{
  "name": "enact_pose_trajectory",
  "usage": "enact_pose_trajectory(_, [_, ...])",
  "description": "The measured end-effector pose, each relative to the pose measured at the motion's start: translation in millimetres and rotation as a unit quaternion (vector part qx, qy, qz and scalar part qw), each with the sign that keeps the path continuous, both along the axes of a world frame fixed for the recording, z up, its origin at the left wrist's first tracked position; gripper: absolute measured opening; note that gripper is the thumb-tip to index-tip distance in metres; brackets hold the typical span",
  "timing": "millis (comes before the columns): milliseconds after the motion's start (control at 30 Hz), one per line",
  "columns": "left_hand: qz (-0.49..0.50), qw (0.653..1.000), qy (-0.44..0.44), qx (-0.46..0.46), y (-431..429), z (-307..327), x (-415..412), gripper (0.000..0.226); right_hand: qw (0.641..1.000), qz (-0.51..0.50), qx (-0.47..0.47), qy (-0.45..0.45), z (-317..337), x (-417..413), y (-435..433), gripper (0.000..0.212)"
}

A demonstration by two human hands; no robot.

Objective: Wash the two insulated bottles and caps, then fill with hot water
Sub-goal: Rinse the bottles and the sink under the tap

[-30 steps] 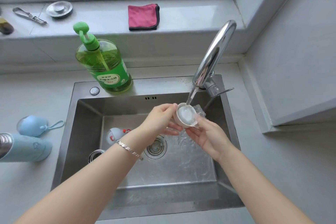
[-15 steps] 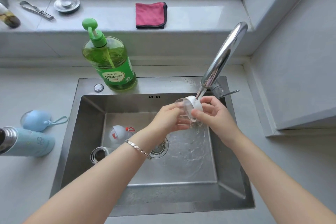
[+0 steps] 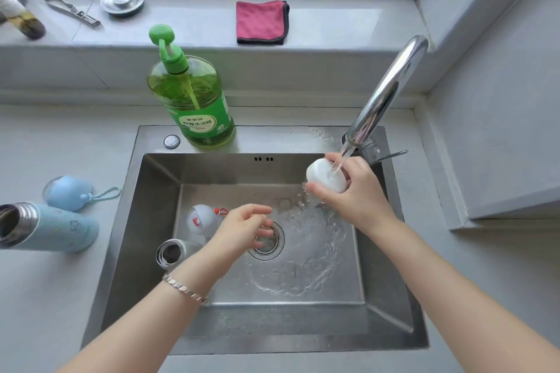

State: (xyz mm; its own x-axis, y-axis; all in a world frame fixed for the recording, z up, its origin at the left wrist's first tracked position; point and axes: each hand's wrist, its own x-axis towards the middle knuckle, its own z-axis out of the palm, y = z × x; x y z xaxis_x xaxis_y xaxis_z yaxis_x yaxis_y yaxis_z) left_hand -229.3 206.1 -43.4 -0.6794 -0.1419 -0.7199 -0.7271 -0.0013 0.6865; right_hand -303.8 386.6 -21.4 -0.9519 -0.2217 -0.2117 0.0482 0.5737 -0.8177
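Right hand [image 3: 360, 195] is gripping a small white round plastic cap [image 3: 324, 175] under the curved chrome tap [image 3: 385, 94], letting the stream rinse it. Left hand [image 3: 242, 228] is hovering empty, fingers loosely curled, over the steel sink [image 3: 303, 327].

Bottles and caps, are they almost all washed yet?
Maybe halfway. The blue bottle and blue cap lie open on the counter, possibly washed already. Right now the right hand holds a white cap under the running tap; the left hand is empty. The white bottle waits in the sink, and neither bottle is filled or capped.
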Motion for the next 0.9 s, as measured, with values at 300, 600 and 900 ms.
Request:
enact_pose_trajectory(300, [0.009, 1.0, 0.002, -0.007, -2.1, 0.8, 9.5, 0.021, 0.747, -0.188, -0.482, -0.418, -5.1, -0.3, -1.6, 0.04])
enact_pose_trajectory(600, [0.011, 0.999, 0.009, -0.038, -25.7, 1.2, 36.1, 0.025, 0.979, -0.037, -0.06, -0.191, -2.1, 30.2, 5.0, 0.015])
enact_pose_trajectory(900, [0.027, 0.999, -0.014, -0.024, -40.2, 4.5, 86.3, 0.018, 0.992, 0.072, 0.102, -0.024, -23.7, 86.4, -10.4, 0.084])
